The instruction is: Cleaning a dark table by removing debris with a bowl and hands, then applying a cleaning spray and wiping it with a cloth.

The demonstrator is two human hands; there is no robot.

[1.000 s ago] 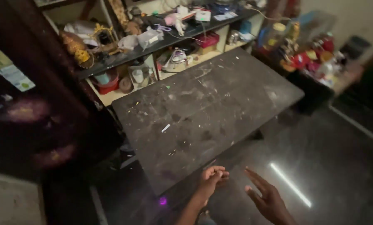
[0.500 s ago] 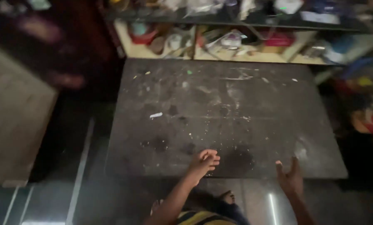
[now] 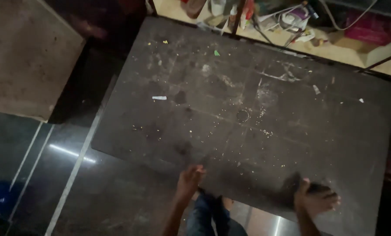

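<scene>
A dark, scratched worktable (image 3: 248,113) fills most of the head view, dotted with small scraps and pale marks. My left hand (image 3: 190,180) rests at the table's near edge, fingers curled over the rim. My right hand (image 3: 314,196) is at the same near edge further right, blurred, fingers bent against the tabletop. Neither hand holds a separate object. A small white strip (image 3: 159,98) lies on the table's left part, well away from both hands. My legs in blue trousers (image 3: 206,214) show below the edge.
A cluttered low shelf (image 3: 291,30) with cables, bottles and a pink box (image 3: 370,28) runs behind the table. A pale stone slab (image 3: 25,57) stands at the left. Glossy dark floor (image 3: 73,183) with light lines lies at the lower left.
The view has swung and closed in on the table. Both hands have come from hovering in front of the table to its near edge.
</scene>
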